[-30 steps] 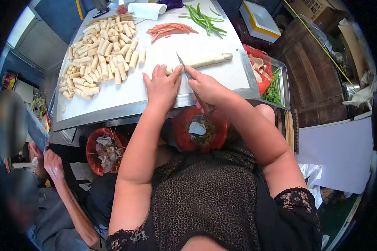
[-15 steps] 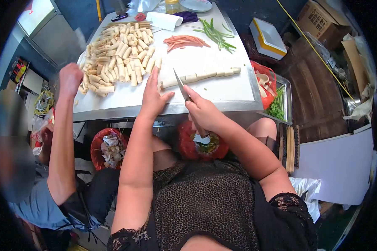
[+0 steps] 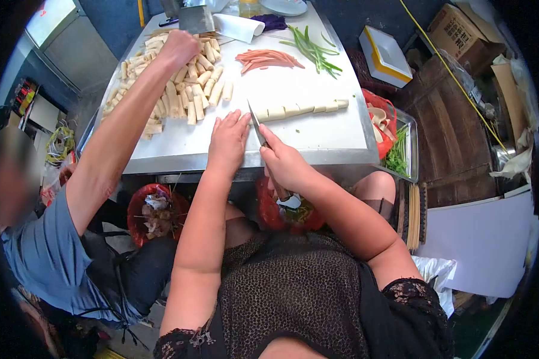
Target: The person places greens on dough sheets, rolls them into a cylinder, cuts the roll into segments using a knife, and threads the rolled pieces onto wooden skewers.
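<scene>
My right hand [image 3: 283, 158] is wrapped round the handle of a knife [image 3: 256, 121], its blade pointing up and left at the near end of a row of pale rolled pieces [image 3: 299, 109]. Beside the blade, my left hand [image 3: 228, 140] lies at the left end of that row, palm down, fingers forward, with nothing visibly gripped. Many short pale rolls [image 3: 191, 96] are heaped on the white table [image 3: 179, 154] to the left. Behind the row lie pink strips [image 3: 268, 59] and green pepper strips [image 3: 315, 50].
A co-worker's arm [image 3: 111, 137] reaches over the heap, the hand at a broad metal blade [image 3: 196, 19]. Red-lined bins [image 3: 139, 220] stand below the table edge. At the right are a metal tray [image 3: 411, 145] with greens, a white-and-yellow box [image 3: 385, 55] and a carton [image 3: 459, 35].
The co-worker's arm has swung from the left over the heap. My left hand has lowered beside the row after lifting near the heap. The view has shifted, and the knife stays in my right hand.
</scene>
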Tool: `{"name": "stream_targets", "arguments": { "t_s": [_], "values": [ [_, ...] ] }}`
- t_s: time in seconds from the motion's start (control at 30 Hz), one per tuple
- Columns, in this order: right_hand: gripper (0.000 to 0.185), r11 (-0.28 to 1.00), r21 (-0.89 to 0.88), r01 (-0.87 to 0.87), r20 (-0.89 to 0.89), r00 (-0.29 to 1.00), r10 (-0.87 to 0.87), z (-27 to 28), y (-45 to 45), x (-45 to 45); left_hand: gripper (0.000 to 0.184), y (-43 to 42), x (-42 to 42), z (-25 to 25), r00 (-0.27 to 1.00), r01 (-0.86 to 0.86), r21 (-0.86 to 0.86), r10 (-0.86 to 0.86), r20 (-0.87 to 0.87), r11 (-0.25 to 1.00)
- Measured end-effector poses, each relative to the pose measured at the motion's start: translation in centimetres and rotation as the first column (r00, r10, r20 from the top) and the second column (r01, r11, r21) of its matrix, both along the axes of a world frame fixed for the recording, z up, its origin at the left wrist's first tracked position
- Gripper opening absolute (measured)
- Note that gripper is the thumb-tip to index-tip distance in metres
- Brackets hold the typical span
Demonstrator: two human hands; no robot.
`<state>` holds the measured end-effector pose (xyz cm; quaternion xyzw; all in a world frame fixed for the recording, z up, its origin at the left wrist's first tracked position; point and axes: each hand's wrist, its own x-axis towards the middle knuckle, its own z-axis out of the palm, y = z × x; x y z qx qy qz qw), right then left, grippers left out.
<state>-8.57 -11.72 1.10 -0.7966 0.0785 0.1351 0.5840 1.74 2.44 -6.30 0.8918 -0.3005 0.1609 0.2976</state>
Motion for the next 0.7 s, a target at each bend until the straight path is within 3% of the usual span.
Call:
{"name": "stream_targets", "arguments": {
  "t_s": [0.13, 0.23, 0.37, 0.43, 0.57, 0.7],
  "values": [
    [0.061, 1.000, 0.023, -0.005, -0.053, 0.999, 0.006, -0.4, -0.2, 1.8, 0.030, 0.0, 0.0, -0.5, 0.999, -0.015, 0.031, 0.014, 0.032, 0.999],
    [0.063, 0.989, 0.145, 0.011, -0.118, 0.993, 0.006, 0.2, -0.5, 3.7, 0.030, 0.1, 0.1, -0.7, 0.999, -0.009, 0.045, 0.008, 0.036, 0.999],
    [0.065, 0.973, 0.231, -0.021, -0.084, 0.996, 0.041, -1.0, -1.5, 4.9, 0.031, 0.2, 0.2, -0.9, 1.000, -0.016, 0.046, 0.016, 0.003, 0.999],
    [0.066, 0.959, 0.280, 0.044, 0.029, 0.998, -0.055, 0.0, -1.3, 3.2, 0.032, 0.3, 0.3, -0.6, 1.000, -0.014, 0.032, 0.014, -0.006, 0.999],
    [0.059, 0.956, 0.239, 0.168, 0.111, 0.974, -0.199, 1.3, -5.5, -1.1, 0.032, 0.4, 0.0, -0.6, 0.999, -0.003, 0.031, 0.004, -0.032, 1.000],
    [0.046, 0.877, -0.066, 0.476, 0.199, 0.867, -0.456, 0.0, -15.6, -2.5, 0.037, 0.4, 0.0, -0.3, 0.998, -0.016, 0.041, 0.019, -0.065, 0.999]
  ]
}}
